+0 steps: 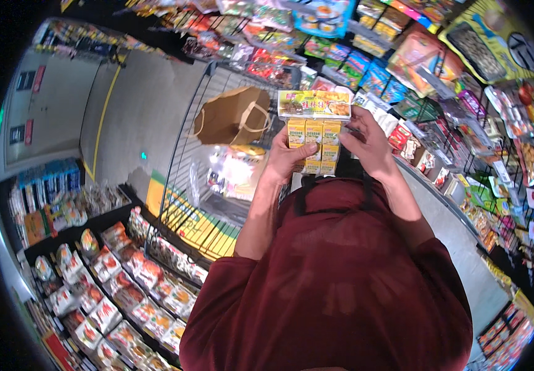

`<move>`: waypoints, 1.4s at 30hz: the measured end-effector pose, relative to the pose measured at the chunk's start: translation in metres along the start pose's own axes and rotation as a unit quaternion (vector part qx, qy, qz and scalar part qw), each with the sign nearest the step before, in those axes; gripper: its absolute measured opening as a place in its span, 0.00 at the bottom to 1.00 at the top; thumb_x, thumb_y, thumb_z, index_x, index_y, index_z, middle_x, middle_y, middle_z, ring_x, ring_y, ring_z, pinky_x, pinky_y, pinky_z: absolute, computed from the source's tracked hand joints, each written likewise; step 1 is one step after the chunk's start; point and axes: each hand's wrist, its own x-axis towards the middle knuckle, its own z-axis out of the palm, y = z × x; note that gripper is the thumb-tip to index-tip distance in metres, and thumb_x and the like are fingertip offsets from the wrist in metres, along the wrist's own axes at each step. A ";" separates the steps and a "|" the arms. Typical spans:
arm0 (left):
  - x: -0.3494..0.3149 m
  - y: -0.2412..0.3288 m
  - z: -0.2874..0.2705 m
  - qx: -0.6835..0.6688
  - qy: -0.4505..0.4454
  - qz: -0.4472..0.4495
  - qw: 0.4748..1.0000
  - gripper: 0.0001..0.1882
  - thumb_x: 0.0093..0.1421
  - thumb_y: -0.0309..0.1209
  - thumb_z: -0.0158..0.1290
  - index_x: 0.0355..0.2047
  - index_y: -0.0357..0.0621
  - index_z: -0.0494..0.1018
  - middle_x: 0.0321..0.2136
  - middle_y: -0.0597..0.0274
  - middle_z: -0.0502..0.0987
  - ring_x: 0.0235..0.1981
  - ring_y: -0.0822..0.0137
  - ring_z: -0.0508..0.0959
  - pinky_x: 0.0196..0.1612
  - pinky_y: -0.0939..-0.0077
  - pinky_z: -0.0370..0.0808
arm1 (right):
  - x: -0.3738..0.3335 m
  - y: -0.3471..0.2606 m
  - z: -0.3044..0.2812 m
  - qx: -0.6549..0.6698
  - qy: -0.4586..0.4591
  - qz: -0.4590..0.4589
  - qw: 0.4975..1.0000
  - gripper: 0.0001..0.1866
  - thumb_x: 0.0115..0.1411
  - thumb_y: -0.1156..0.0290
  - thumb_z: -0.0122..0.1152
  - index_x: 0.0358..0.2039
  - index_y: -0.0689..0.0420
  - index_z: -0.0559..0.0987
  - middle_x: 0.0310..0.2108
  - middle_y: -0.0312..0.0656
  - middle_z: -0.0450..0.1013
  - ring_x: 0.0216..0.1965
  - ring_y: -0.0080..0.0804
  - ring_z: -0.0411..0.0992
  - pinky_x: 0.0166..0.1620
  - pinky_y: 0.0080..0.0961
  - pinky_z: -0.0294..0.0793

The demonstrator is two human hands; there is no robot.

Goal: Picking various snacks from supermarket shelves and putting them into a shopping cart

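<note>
Both my hands hold up a yellow multipack of small drink cartons [314, 131] in front of me, its printed card top facing the camera. My left hand [286, 158] grips the pack's left side with the thumb across the lower cartons. My right hand [366, 143] grips its right side with fingers curled round the edge. Just behind the pack stands a wire shopping trolley [188, 142]. In it are a brown paper bag [233, 116] with handles and clear-wrapped goods [233, 170]. My dark red shirt [335, 290] fills the lower middle.
Shelves of colourful snack packets [415, 68] run along the top and right. A low shelf of packaged goods [118, 290] lies at the lower left, with blue packs [47, 182] beyond it. A grey floor with a yellow line [103, 117] stretches away at the upper left.
</note>
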 end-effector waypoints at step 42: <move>0.294 -0.010 0.060 -0.011 -0.076 0.050 0.996 0.15 0.57 0.16 0.55 0.46 0.39 0.76 0.41 0.62 0.80 0.45 0.68 0.78 0.51 0.73 0.73 | 0.191 0.057 -0.123 0.004 0.132 -0.096 0.987 0.10 0.56 0.86 0.55 0.40 0.65 0.77 0.38 0.38 0.75 0.42 0.22 0.72 0.47 0.20 0.70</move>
